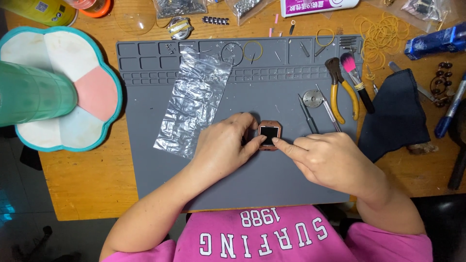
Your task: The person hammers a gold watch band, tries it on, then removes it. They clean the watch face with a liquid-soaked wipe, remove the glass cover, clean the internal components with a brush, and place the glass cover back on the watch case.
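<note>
- Head view: left hand point(224, 145) curled, thumb and fingers pinching one small square watch case point(269, 134), mid grey mat point(272, 170).
- Right hand point(330, 157) loosely folded, index fingertip pressing case edge.
- Nearby: one clear plastic bag point(194, 102), one yellow-handled pliers point(342, 90), one pink brush point(356, 80).

Work mat point(233, 174) centred on table point(82, 179). Watch case point(269, 134) at mat's middle; plastic bag point(195, 102) to its left; pliers point(342, 92), brush point(357, 80) near mat's right edge; cloth point(395, 116) beyond; tray point(99, 97) at table's left edge.
</note>
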